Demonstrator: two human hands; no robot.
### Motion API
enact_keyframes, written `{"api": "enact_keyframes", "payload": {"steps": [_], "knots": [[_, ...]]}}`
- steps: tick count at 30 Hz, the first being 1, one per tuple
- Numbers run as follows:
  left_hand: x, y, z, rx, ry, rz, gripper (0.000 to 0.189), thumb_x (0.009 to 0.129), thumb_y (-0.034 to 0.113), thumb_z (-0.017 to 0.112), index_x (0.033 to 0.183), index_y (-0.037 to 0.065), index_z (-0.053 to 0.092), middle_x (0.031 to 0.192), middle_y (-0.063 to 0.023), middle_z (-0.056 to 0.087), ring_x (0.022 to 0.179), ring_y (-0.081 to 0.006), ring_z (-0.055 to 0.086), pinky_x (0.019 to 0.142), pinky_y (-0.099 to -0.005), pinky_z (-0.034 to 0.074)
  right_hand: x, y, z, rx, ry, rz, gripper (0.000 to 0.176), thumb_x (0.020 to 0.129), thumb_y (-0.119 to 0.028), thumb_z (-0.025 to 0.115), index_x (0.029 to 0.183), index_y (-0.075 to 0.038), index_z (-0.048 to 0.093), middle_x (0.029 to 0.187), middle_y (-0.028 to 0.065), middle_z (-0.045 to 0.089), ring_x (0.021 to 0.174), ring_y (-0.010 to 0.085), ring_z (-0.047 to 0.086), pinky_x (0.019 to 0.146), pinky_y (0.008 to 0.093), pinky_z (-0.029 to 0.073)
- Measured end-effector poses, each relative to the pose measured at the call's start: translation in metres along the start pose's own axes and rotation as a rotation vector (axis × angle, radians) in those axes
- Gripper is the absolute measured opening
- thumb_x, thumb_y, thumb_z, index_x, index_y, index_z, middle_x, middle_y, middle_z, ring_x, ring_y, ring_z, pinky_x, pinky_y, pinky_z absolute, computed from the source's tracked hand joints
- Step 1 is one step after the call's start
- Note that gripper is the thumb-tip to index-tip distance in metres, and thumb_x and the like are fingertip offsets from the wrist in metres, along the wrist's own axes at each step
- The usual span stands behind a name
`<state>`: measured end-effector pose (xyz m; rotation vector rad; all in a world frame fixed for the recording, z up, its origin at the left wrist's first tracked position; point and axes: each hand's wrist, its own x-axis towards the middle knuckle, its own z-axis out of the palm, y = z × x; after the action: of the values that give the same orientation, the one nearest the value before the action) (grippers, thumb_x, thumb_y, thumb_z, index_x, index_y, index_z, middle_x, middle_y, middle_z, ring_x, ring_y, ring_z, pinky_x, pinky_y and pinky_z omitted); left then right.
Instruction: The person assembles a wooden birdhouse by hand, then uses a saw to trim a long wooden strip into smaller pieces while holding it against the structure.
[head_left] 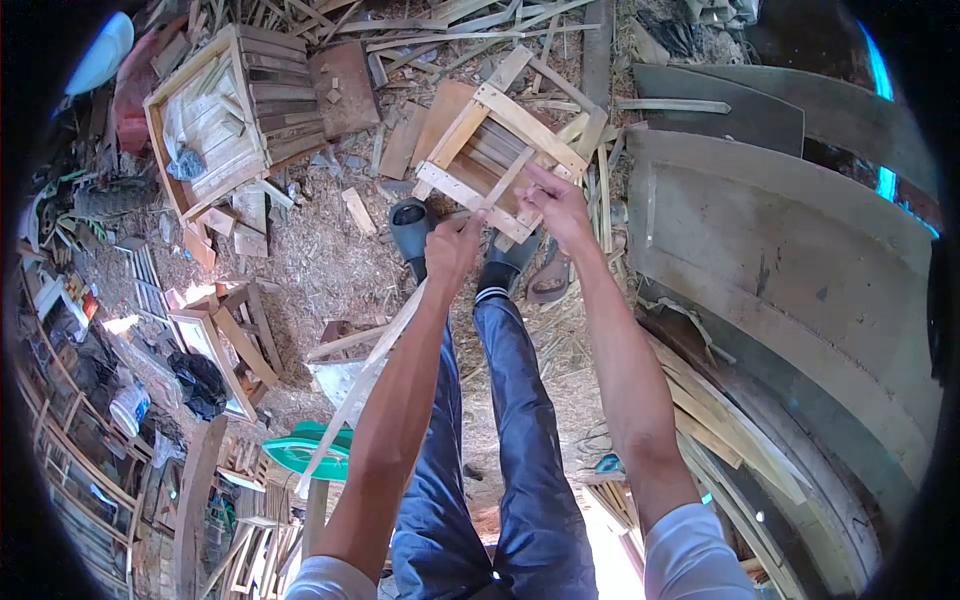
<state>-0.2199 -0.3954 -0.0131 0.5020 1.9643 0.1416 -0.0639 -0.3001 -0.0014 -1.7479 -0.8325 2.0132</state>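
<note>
A small square wooden frame [537, 122] with slats inside it lies tilted in front of my feet. A long thin wooden strip [365, 375] runs from the lower left up to the frame, its far end crossing the frame's opening. My left hand [455, 248] is closed around this strip at the near side of the frame. At the frame's right corner is my right hand [556, 205], its fingers bent together over the strip's far end; what they pinch is too small to make out.
A slatted wooden crate [250, 100] stands at the upper left. Large grey boards [780, 220] lean along the right. A green plastic chair [300, 450] is at the lower left. Wood scraps and shavings cover the ground around my shoes [410, 225], beside a loose sandal [549, 278].
</note>
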Motion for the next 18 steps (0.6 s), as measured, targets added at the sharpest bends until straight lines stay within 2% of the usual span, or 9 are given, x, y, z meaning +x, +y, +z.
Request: {"api": "enact_keyframes", "payload": {"steps": [7,14,16,18], "knots": [[0.0028,0.0011,0.0036,-0.015,0.015,0.013,0.055,0.081,0.058,0.060,0.099,0.007,0.072,0.091,-0.0275,0.066,0.094,-0.0421,0.064,0.084,-0.0444,0.051,0.0046,0.0022,-0.0034,-0.044,0.007,-0.036,0.046,0.086,0.007,0.054,0.132,0.002,0.050,0.127,0.0130,0.059,0.094,0.0157,0.065,0.073,0.0264,0.053],[0.0041,-0.0019,0.0039,0.037,0.039,0.026,0.059,0.081,0.059,0.059,0.100,0.005,0.071,0.092,-0.0276,0.066,0.095,-0.0419,0.064,0.085,-0.0439,0.051,0.0041,-0.0018,-0.0045,-0.058,0.005,-0.020,0.044,0.087,0.006,0.053,0.131,0.001,0.051,0.128,0.0116,0.058,0.093,0.0145,0.064,0.072,0.0265,0.052],[0.0031,-0.0005,0.0022,0.039,0.042,0.023,0.060,0.080,0.059,0.059,0.101,0.004,0.071,0.093,-0.0278,0.066,0.096,-0.0418,0.064,0.085,-0.0439,0.051,0.0041,-0.0007,-0.0060,-0.100,-0.033,-0.021,0.046,0.089,0.002,0.052,0.134,0.003,0.047,0.134,0.0132,0.053,0.101,0.0193,0.064,0.079,0.0285,0.053],[0.0055,-0.0003,-0.0001,0.035,-0.038,0.014,0.061,0.080,0.059,0.058,0.103,0.005,0.070,0.095,-0.0278,0.066,0.097,-0.0416,0.063,0.086,-0.0442,0.050,0.0044,0.0018,-0.0051,-0.098,-0.023,-0.032,0.044,0.089,0.004,0.051,0.133,0.001,0.049,0.131,0.0118,0.056,0.096,0.0168,0.064,0.075,0.0274,0.052]]}}
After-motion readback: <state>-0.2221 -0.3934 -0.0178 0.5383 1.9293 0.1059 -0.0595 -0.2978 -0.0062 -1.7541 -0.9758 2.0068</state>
